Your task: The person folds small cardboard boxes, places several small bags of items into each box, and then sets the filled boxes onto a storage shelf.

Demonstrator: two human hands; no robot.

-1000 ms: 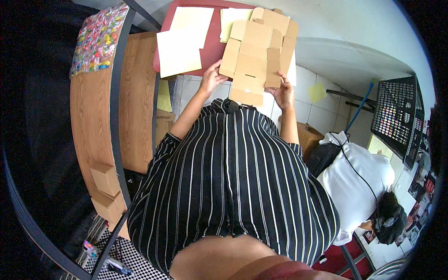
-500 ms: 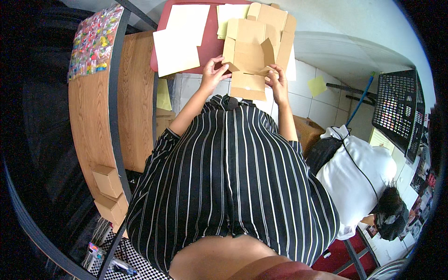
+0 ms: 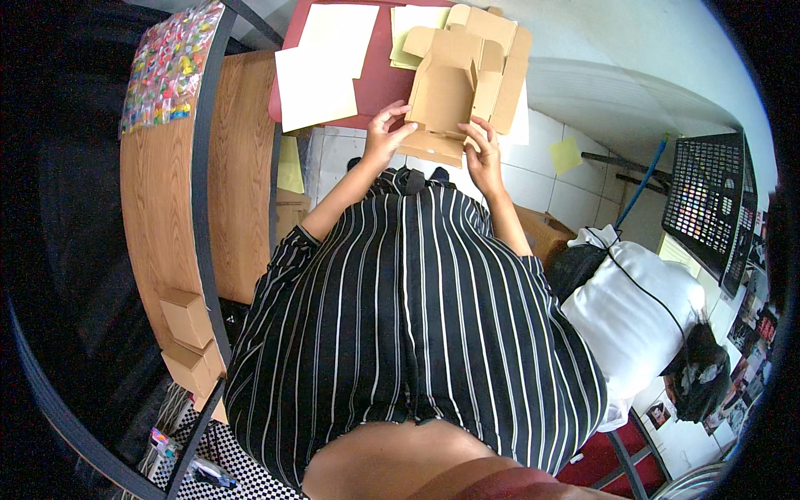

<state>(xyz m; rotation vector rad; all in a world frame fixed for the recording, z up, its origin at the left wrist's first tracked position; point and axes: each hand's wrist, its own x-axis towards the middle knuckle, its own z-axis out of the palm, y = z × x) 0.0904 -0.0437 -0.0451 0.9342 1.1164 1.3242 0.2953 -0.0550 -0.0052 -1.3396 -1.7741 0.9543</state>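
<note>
Cardboard box blank [image 3: 454, 87]: at the near edge of the red table [image 3: 379, 79], a second ago flat, now with side panels folded up, so the box is taking shape; left hand [image 3: 385, 137]: fingers curled, pinching the left wall; right hand [image 3: 483, 154]: fingers closed on the near flap; cream sheets [image 3: 321, 71]: unmoved beside it.

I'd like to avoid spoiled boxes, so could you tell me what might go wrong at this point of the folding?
The cardboard box blank is only half raised, held by the left hand and right hand at its near edge; a flap could crease crookedly. It also overlaps the pale paper sheets on the red table, which may get pushed or crumpled.
</note>
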